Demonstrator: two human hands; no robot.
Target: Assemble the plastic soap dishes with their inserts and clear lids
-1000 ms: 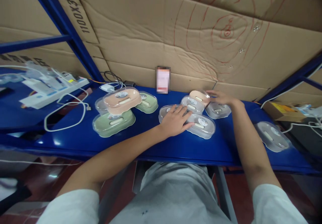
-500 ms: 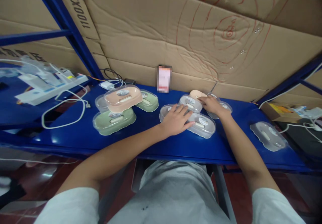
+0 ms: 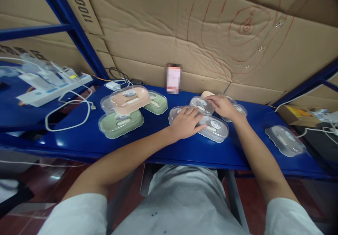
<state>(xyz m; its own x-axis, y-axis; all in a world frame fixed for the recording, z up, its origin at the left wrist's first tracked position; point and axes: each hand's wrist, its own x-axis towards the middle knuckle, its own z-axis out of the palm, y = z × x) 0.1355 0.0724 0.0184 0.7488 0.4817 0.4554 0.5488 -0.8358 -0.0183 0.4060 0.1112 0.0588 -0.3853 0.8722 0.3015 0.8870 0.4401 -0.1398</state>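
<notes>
My left hand (image 3: 186,123) lies with fingers spread across clear-lidded grey plastic boxes. Under it are a grey box at the left (image 3: 172,116) and one at the front right (image 3: 216,131). Its fingertips reach the upper grey box (image 3: 202,105), which rests partly on the others. My right hand (image 3: 223,106) is at that upper box's right end, fingers stretched out and apart; whether they touch it I cannot tell. A peach box (image 3: 207,94) shows partly behind. Another clear-lidded box (image 3: 241,109) is partly hidden by my right wrist.
Left on the blue table (image 3: 158,141) is a pile with a peach box (image 3: 129,99) over green boxes (image 3: 121,124). A phone (image 3: 173,79) leans on the cardboard. A separate grey box (image 3: 285,140) lies right. Power strip (image 3: 52,90) and cables lie left.
My right hand has drawn back slightly from the peach box toward the upper grey box's right end. My left hand stays on the grey boxes. The camera view has shifted a little.
</notes>
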